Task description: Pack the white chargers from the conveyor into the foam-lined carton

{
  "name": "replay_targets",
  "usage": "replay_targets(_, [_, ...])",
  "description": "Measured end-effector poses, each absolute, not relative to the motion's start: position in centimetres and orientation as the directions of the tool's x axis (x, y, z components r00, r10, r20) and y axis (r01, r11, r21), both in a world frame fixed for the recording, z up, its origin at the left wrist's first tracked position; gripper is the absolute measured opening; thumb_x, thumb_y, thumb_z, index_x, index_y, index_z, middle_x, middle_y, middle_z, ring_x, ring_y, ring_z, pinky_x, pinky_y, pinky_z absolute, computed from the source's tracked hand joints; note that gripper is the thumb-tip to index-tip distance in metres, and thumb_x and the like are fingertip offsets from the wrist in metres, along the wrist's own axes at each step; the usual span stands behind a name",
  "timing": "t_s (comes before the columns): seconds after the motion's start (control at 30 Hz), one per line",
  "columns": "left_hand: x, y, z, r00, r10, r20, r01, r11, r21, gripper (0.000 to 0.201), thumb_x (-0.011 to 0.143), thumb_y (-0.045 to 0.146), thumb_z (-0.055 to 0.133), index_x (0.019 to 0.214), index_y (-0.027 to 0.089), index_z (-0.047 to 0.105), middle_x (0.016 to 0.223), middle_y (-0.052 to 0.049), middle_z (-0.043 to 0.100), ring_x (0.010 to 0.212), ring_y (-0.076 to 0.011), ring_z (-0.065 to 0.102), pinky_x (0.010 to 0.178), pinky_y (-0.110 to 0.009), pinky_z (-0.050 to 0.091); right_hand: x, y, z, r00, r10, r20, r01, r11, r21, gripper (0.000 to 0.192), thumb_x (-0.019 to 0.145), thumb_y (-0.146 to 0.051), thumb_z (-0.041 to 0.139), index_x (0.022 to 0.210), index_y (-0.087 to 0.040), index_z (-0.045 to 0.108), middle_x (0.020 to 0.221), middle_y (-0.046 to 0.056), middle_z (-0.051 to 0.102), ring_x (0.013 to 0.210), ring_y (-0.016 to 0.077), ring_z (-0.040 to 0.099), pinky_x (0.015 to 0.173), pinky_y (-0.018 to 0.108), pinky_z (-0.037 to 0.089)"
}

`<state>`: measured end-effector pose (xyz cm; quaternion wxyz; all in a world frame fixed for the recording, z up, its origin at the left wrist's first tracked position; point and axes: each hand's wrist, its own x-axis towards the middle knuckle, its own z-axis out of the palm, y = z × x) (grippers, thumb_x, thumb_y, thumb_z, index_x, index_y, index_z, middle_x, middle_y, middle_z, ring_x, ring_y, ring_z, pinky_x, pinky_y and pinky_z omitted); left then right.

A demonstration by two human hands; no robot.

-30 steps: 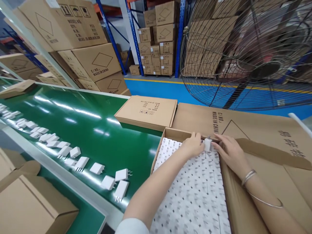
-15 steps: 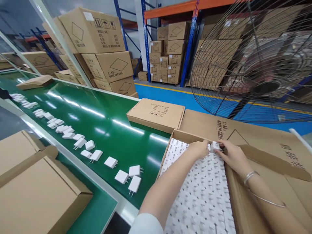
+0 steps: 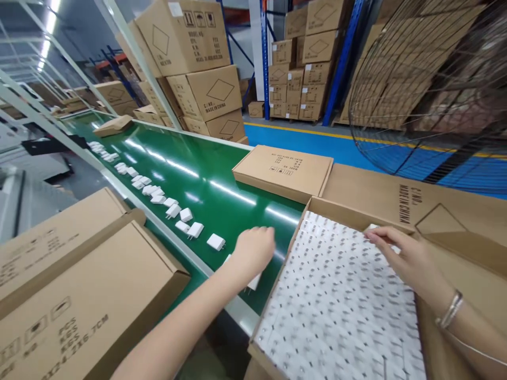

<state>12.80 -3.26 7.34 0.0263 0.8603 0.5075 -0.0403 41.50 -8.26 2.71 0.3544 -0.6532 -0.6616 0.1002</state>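
My left hand (image 3: 255, 250) half-curled, empty, palm down over white charger (image 3: 253, 279) at frame centre; right hand (image 3: 400, 253) loosely open, fingertips on packed chargers (image 3: 340, 295) in carton (image 3: 277, 295). Charger row (image 3: 158, 198) on green belt (image 3: 206, 179), upper left.

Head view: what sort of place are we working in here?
Most likely a factory packing line in a warehouse: white chargers lie along a green conveyor belt, with stacked cartons and pallet racking behind.

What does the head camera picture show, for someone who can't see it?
A person's left hand reaches over white chargers lined along a green belt, while the right hand rests on an open cardboard box packed full of them. Stacked cartons and a big fan stand behind.
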Motion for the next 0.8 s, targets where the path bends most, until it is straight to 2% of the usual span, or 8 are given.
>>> replay_targets(0.07, [9.0, -5.1, 6.0, 0.415, 0.888, -0.197, 0.899, -0.434, -0.059, 0.021, 0.083, 0.018, 0.037, 0.086, 0.011, 0.057, 0.078, -0.01, 0.061, 0.078, -0.0234, 0.059, 0.069, -0.033, 0.046, 38.9, -7.2, 3.3, -0.011, 0.949, 0.316, 0.777, 0.208, -0.594, 0.026, 0.085, -0.046, 0.042, 0.079, -0.023, 0.055, 0.077, 0.004, 0.062, 0.069, 0.0201, 0.057, 0.059, 0.031, 0.044])
replay_targets(0.13, [7.0, -6.8, 4.0, 0.403, 0.883, -0.241, 0.9, -0.43, -0.068, 0.021, 0.08, 0.026, 0.047, 0.094, 0.013, 0.055, 0.088, -0.01, 0.06, 0.085, -0.0254, 0.057, 0.069, -0.035, 0.046, 35.8, -6.2, 4.1, -0.14, 0.949, 0.283, 0.753, 0.287, -0.593, 0.025, 0.087, -0.042, 0.041, 0.078, -0.022, 0.054, 0.077, 0.003, 0.061, 0.071, 0.0181, 0.056, 0.062, 0.03, 0.043])
replay_targets(0.27, [6.6, -8.8, 0.7, 0.482, 0.858, -0.178, 0.862, -0.501, -0.081, 0.036, 0.074, 0.033, 0.057, 0.104, 0.013, 0.05, 0.1, -0.01, 0.055, 0.093, -0.0263, 0.051, 0.074, -0.039, 0.045, 29.7, -5.0, 5.1, -0.331, 0.924, 0.19, 0.718, 0.377, -0.585, 0.021, 0.09, -0.036, 0.039, 0.08, -0.022, 0.052, 0.079, 0.001, 0.06, 0.072, 0.0151, 0.055, 0.061, 0.027, 0.042])
replay_targets(0.43, [7.4, -8.8, -0.5, 0.596, 0.795, -0.115, 0.796, -0.604, -0.05, 0.034, 0.074, 0.032, 0.055, 0.101, 0.013, 0.05, 0.091, -0.008, 0.055, 0.083, -0.0237, 0.052, 0.068, -0.037, 0.044, 24.6, -4.3, 5.2, -0.492, 0.857, 0.155, 0.754, 0.508, -0.417, 0.02, 0.09, -0.029, 0.04, 0.075, -0.019, 0.049, 0.076, 0.0, 0.058, 0.071, 0.014, 0.054, 0.061, 0.025, 0.039])
replay_targets(0.57, [5.6, -8.5, 1.4, 0.555, 0.831, -0.041, 0.831, -0.556, -0.007, 0.029, 0.075, 0.024, 0.05, 0.103, 0.015, 0.048, 0.089, -0.006, 0.054, 0.083, -0.0212, 0.053, 0.07, -0.034, 0.044, 22.5, -4.0, 4.7, -0.496, 0.866, -0.065, 0.855, 0.474, -0.209, 0.019, 0.09, -0.026, 0.037, 0.083, -0.019, 0.052, 0.086, 0.004, 0.059, 0.082, 0.0171, 0.054, 0.066, 0.028, 0.04])
replay_targets(0.63, [4.2, -8.2, 2.8, 0.46, 0.888, -0.023, 0.887, -0.461, -0.024, 0.033, 0.076, 0.019, 0.047, 0.109, 0.016, 0.046, 0.094, -0.006, 0.053, 0.082, -0.0199, 0.054, 0.067, -0.032, 0.045, 21.4, -3.9, 4.0, -0.472, 0.864, -0.177, 0.88, 0.449, -0.158, 0.016, 0.084, -0.033, 0.05, 0.087, -0.018, 0.054, 0.09, 0.007, 0.06, 0.088, 0.0218, 0.055, 0.066, 0.031, 0.041])
replay_targets(0.73, [3.1, -7.9, 4.0, 0.404, 0.914, -0.046, 0.902, -0.406, -0.146, 0.032, 0.075, 0.006, 0.043, 0.105, 0.015, 0.049, 0.102, -0.009, 0.051, 0.086, -0.02, 0.054, 0.06, -0.027, 0.046, 20.1, -3.7, 2.7, -0.461, 0.842, -0.281, 0.888, 0.437, -0.146, 0.037, 0.062, -0.03, 0.073, 0.091, -0.015, 0.056, 0.095, 0.012, 0.061, 0.092, 0.028, 0.056, 0.065, 0.032, 0.043])
replay_targets(0.8, [3.3, -7.8, 3.6, 0.411, 0.91, -0.048, 0.885, -0.411, -0.219, 0.027, 0.076, 0.002, 0.041, 0.098, 0.013, 0.052, 0.101, -0.01, 0.052, 0.089, -0.0207, 0.053, 0.06, -0.026, 0.047, 19.6, -3.2, 2.1, -0.443, 0.837, -0.322, 0.896, 0.422, -0.138, 0.04, 0.057, -0.02, 0.074, 0.092, -0.015, 0.055, 0.095, 0.012, 0.062, 0.09, 0.0286, 0.058, 0.064, 0.032, 0.043])
